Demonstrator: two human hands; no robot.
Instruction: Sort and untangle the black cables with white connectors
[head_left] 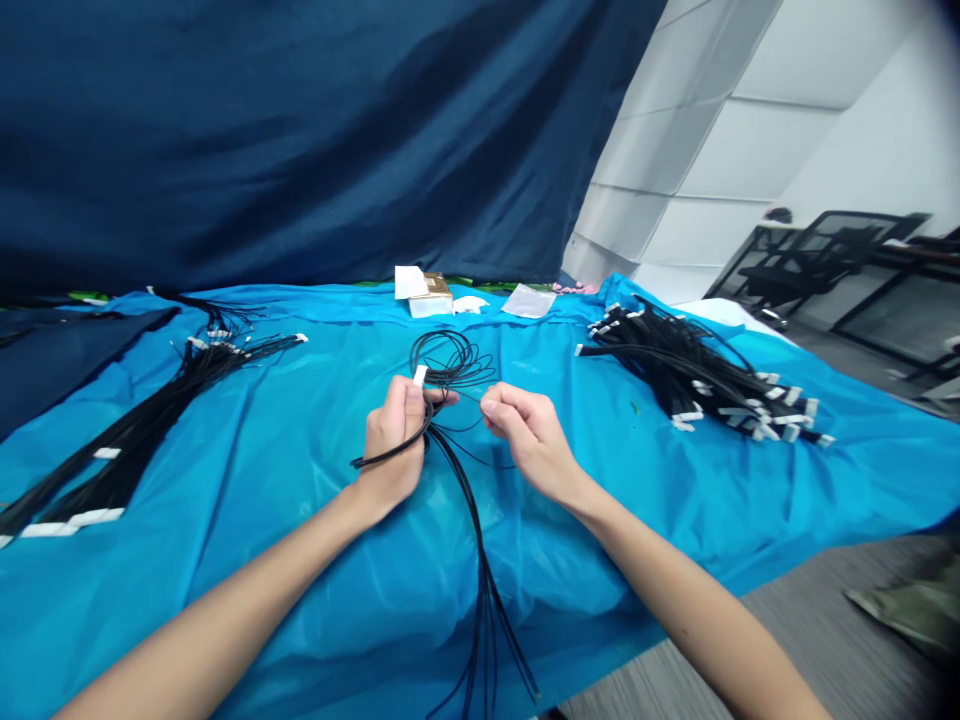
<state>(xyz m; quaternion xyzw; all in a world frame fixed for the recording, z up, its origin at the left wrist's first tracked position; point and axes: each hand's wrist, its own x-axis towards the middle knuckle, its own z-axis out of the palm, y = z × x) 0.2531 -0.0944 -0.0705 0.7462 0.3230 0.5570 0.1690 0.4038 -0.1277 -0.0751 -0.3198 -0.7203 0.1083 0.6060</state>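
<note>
A: Where do we have the cable [466,490]?

B: Mid-table, in front of us. Our left hand [394,440] is closed around it, thumb up beside the white connector [420,376], probably so that end sits steady.

A: And our right hand [531,435]?

B: Fingertips pinched together, seemingly on a thin strand [469,397] drawn out from the loops [450,355]. The contact is too fine for us to be certain. Holding our hands a little apart likely lets us keep that strand clear of the rest.

A: Why are the bundles off to the sides?

B: Presumably to leave us the middle. The left bundle [142,430] lies lengthwise, the right bundle [690,370] in a looser heap, both well apart from our hands.

A: What about edges?

B: The cable's tail runs down toward us, over the near edge of the blue cloth [285,560], so we might snag it on our forearms. At the far edge, the box [431,300] and clear bag [529,301] sit before the curtain [300,140]. Sideways we have bare cloth between each hand and its bundle.
</note>
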